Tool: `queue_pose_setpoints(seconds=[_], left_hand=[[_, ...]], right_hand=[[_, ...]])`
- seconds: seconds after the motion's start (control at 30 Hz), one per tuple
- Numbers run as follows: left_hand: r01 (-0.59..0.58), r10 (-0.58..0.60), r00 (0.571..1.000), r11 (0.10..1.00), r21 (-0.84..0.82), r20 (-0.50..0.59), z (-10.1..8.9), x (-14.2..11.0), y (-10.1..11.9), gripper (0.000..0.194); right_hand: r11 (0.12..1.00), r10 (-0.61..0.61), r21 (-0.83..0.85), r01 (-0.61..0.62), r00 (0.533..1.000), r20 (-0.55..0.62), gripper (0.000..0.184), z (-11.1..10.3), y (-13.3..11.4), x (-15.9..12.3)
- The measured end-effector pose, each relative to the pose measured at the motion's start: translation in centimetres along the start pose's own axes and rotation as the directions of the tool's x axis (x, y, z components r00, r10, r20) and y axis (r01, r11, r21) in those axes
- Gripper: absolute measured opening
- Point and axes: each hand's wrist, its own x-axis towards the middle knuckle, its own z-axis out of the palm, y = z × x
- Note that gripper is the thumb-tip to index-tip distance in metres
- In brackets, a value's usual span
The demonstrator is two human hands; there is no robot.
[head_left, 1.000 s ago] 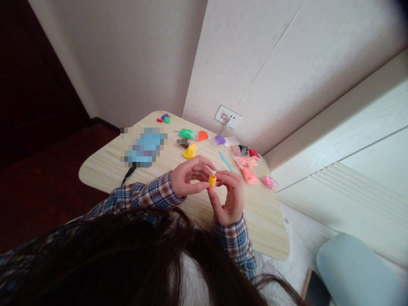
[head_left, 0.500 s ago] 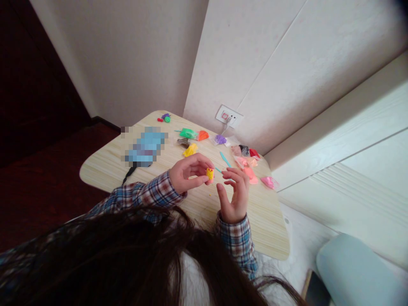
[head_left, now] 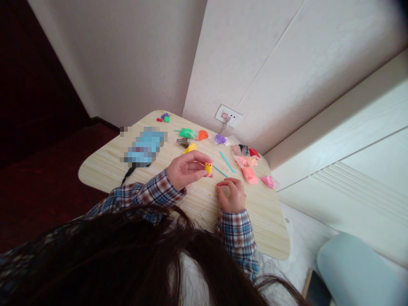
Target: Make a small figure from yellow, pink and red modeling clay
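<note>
There's the piece (head_left: 208,168), yellow and pink, up over the middle of the bench (head_left: 264,221). Your left hand (head_left: 186,169) has it in a fingertip grip, probably to leave its yellow side showing. Your right hand (head_left: 232,196) curls low, right of the bench's middle; whether that grip holds anything, I can't tell. Stick (head_left: 219,171) and knife (head_left: 227,162) lie near mid-bench, likely handy there. Bags (head_left: 249,174) ring the bench's far side, presumably leaving you working room.
</note>
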Motion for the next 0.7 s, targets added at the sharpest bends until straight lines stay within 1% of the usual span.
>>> queue_pose_setpoints(seconds=[0.2,0.37,0.5,0.6,0.67,0.7], left_hand=[[0.045,-0.045,0.999,0.999,-0.001,0.003,-0.1,0.0,-0.2,0.023],[0.12,-0.12,0.993,0.993,-0.011,-0.001,-0.1,-0.1,-0.3,0.027],[0.147,-0.147,0.989,0.989,-0.004,-0.014,0.0,-0.2,-0.4,0.032],[0.175,-0.175,0.984,0.984,0.022,0.026,0.1,-0.3,-0.4,0.038],[0.177,-0.179,0.982,0.983,0.045,0.052,0.1,-0.4,-0.3,0.04],[0.175,-0.179,0.982,0.983,0.063,0.057,0.1,-0.4,-0.3,0.039]], right_hand=[[0.986,0.113,-0.126,-0.105,0.992,0.062,0.007,0.1,-1.3,0.0],[0.985,0.097,-0.15,-0.089,0.994,0.047,0.008,0.3,-1.3,0.1],[0.986,0.073,-0.147,-0.073,0.997,-0.004,0.007,0.8,-1.0,-0.1],[0.994,0.046,-0.098,-0.048,0.999,-0.021,0.006,0.7,-0.6,0.0],[0.999,-0.025,0.021,0.026,1.0,-0.013,0.007,0.2,-0.4,0.5],[0.99,-0.084,0.112,0.084,0.996,-0.011,0.007,-0.2,-0.5,0.7]])
